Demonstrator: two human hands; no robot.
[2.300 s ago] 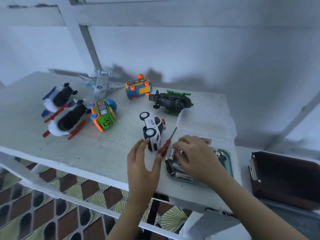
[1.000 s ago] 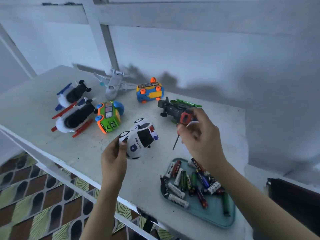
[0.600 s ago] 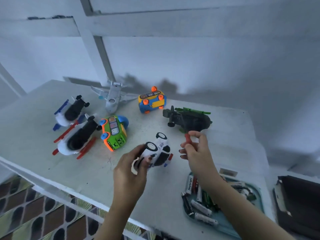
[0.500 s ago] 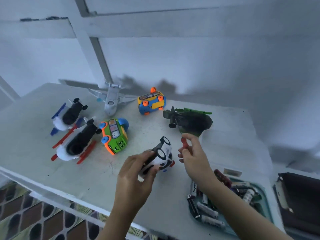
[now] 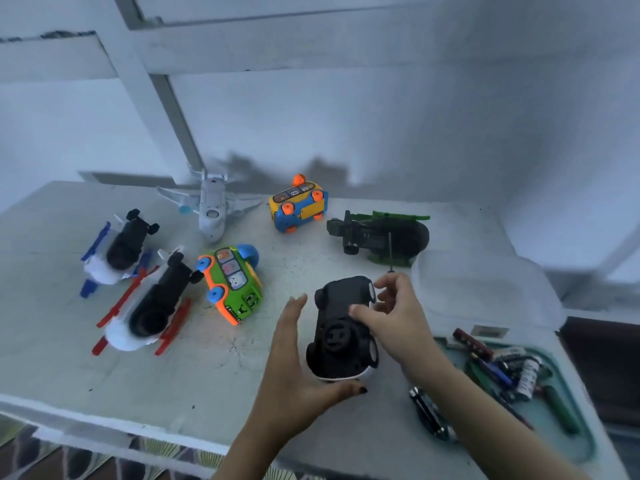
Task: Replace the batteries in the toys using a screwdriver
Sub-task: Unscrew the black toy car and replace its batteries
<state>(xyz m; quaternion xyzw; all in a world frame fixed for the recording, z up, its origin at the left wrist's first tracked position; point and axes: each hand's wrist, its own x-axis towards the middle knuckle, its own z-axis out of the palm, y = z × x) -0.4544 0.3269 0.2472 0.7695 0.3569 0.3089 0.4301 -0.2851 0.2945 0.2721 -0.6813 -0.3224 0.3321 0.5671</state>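
The police car (image 5: 341, 336) lies upside down on the white table (image 5: 69, 358), its black underside facing up. My left hand (image 5: 294, 368) cups it from the left: the fingers are straight beside it and the thumb lies along its near white end. My right hand (image 5: 394, 313) grips the screwdriver (image 5: 390, 251). Only the thin shaft shows, sticking up past the fingers toward the green helicopter (image 5: 381, 237). The right thumb rests on the car's underside. A teal tray (image 5: 540, 424) with several batteries (image 5: 502, 365) sits under my right forearm.
Other toys lie across the table: two white jets (image 5: 121, 251) (image 5: 152, 303), a green bus (image 5: 232, 282), a white airplane (image 5: 211, 209) and a blue-and-yellow bus (image 5: 298, 206). A clear lid (image 5: 485, 289) lies behind the tray. The table's front edge runs close below my left wrist.
The police car has been turned over, so its black underside now faces up. My left hand has loosened from a grip to cupping it. My right hand with the screwdriver has moved onto the car.
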